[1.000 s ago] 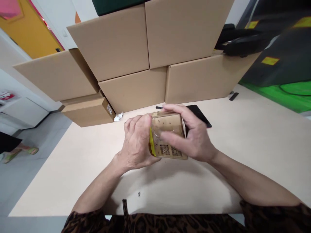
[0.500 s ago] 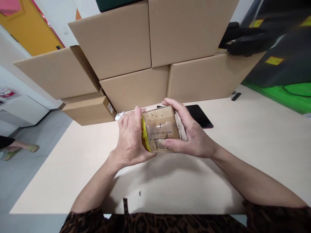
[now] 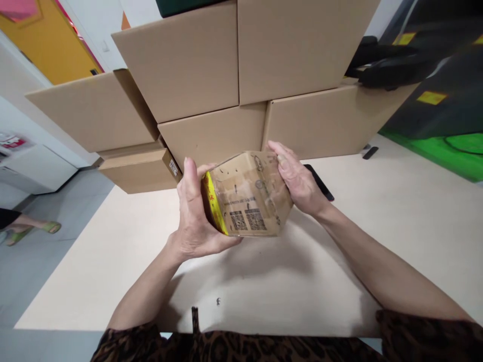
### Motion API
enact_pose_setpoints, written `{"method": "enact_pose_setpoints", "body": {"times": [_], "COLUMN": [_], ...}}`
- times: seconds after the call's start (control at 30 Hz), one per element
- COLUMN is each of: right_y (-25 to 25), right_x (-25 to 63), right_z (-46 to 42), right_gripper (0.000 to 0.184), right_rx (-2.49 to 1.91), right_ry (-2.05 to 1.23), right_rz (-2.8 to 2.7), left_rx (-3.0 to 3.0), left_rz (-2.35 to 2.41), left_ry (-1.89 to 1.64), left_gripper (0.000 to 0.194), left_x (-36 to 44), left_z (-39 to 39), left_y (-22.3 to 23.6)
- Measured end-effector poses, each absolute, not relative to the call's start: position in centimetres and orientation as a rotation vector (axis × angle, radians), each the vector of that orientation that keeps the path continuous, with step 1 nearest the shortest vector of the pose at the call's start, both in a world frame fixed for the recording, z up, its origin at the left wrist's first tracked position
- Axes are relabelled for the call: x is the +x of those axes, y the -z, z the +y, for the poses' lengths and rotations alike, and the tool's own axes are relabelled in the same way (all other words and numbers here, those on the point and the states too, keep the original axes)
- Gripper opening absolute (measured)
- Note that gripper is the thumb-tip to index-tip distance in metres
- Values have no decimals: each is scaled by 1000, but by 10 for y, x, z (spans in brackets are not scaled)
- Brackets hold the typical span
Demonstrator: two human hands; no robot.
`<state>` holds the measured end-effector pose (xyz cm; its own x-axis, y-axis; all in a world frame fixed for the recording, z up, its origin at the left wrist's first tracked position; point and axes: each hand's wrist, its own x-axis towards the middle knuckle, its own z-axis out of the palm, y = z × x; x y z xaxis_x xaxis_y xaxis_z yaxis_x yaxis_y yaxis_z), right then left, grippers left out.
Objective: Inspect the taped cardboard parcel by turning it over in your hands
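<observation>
I hold a small brown cardboard box [image 3: 249,193] above the beige table [image 3: 396,211], gripped from both sides. It has two QR codes on the face turned toward me, clear tape over it and a yellow side on the left. My left hand [image 3: 194,213] clasps the yellow left side, thumb up along the edge. My right hand [image 3: 298,178] grips the upper right corner, fingers over the top.
Several large cardboard cartons [image 3: 211,85] are stacked at the table's far side. A flat black device [image 3: 320,183] lies behind my right hand, a small black object [image 3: 370,152] farther right. A crumpled white scrap is hidden. Another person's foot [image 3: 33,230] shows on the floor at left.
Both hands lifted the box off the table and tilted it toward me, so the QR-code face is fully in view. My right hand slid from the front to the upper right corner.
</observation>
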<state>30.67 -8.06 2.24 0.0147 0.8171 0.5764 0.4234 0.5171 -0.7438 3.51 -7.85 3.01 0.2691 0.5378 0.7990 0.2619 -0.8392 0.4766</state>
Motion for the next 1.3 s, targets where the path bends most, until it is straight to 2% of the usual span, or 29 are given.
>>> {"method": "enact_pose_setpoints", "body": {"times": [0.13,0.23,0.3,0.5,0.67,0.83,0.93,1.03,1.13,1.2,1.3], "right_y": [-18,-19,-23,-33,-30,-22,-20,-21,-23,-24,-21], "right_x": [313,303,292,275,306,335,334,330,329,325,308], "right_z": [-74,-90,-106,-130,-98,-64,-64,-70,-73,-76,-86], "right_gripper": [91,87,83,100,90,99,89,72,64,66,80], "right_rx": [-1223,-1117,-976,-599,-797,-1074,-1108,-1077,-1065,-1087,-1071], "right_ry": [-500,-458,-344,44,16,-240,-367,-247,-44,79,193], "right_rz": [-1672,-1841,-1969,-2182,-2145,-1933,-1758,-1670,-1664,-1692,-1778], "left_rx": [2220,2214,2249,2447,2364,2345,2300,2116,1880,1764,1674], "left_rz": [771,812,833,641,524,608,606,728,819,855,903], "left_ry": [-1605,-1570,-1549,-1556,-1750,-1811,-1766,-1655,-1568,-1530,-1502], "left_gripper": [152,159,162,173,164,163,160,150,139,133,126], "left_x": [35,35,33,35,33,18,13,16,24,30,39], "left_z": [-72,-67,-63,-57,-51,-45,-46,-52,-59,-65,-74], "left_y": [-26,-20,-14,-9,-24,-39,-40,-35,-29,-27,-28]}}
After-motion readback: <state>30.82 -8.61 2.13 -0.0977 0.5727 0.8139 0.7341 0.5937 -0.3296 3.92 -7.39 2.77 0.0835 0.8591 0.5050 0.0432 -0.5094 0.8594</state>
